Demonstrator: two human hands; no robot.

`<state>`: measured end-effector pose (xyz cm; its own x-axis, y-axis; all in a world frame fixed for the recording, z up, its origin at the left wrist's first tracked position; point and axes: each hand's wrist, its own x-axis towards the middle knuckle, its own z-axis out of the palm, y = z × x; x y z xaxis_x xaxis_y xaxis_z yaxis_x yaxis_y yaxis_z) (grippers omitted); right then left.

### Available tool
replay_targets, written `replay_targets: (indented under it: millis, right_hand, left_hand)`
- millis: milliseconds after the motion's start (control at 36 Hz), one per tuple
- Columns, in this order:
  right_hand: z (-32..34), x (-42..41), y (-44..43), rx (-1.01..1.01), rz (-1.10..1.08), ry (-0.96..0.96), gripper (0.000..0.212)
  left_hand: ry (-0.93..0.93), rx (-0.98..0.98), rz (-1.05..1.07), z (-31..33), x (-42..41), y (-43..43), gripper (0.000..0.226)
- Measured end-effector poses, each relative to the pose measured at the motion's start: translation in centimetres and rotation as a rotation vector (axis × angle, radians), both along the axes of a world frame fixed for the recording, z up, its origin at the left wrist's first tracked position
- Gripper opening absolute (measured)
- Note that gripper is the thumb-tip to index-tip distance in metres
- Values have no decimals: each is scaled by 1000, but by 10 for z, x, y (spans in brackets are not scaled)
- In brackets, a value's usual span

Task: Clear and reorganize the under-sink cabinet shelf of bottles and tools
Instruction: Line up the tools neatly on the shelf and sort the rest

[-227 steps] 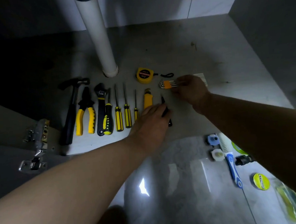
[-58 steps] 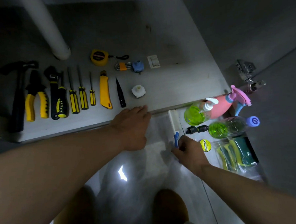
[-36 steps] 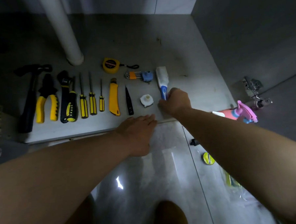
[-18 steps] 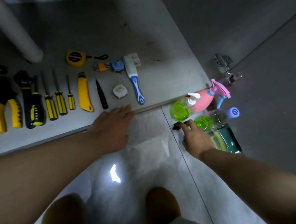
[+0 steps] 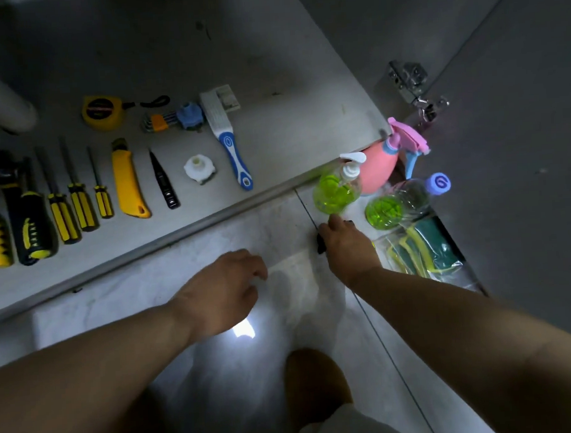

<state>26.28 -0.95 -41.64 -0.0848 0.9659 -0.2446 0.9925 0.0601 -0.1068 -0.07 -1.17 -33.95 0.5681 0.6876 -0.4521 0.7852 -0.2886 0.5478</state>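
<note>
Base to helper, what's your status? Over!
Left hand open, hovering over floor. Right hand down on small black thing, grip hidden. Tools lined on shelf; green pump bottle close ahead of right hand.

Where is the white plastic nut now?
In the head view, the white plastic nut lies on the shelf, between the black pointed tool (left) and the blue-handled brush (right).

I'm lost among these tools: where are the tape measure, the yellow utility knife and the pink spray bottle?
tape measure (image 5: 101, 112): head view, on its yellow case.
yellow utility knife (image 5: 126, 183): head view, mid-handle.
pink spray bottle (image 5: 379, 170): head view, on its pink body.
</note>
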Motion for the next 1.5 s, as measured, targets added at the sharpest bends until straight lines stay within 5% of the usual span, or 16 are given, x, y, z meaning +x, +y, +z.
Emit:
replay_targets:
  millis: [194,333,500,639,722,1000,1222,1500]
  right_hand:
    - [19,-49,-38,79,166,519,15]
    - [36,-75,-48,192,294,631,24]
    - [37,-58,-43,238,310,507,35]
    - [18,-9,-44,102,-177,65,59]
    - [6,16,-50,6,-230,-83,64]
    - [5,19,-43,-53,-292,68,40]
    - [73,-18,-7,264,-11,638,32]
    - [101,-61,163,201,-68,422,39]
  left_hand:
    - [-275,-714,776,7,26,3,31]
    - [-484,-963,943,3,20,0,31]
    - [-489,-820,1009,-5,12,1,23]
    - [-441,-748,968,-4,13,2,16]
    - [-430,-733,947,-2,13,0,14]
    - [-451,-679,865,17,5,8,14]
    - [-619,-692,666,51,-8,48,19]
    - [-625,-385,847,53,-32,71,17]
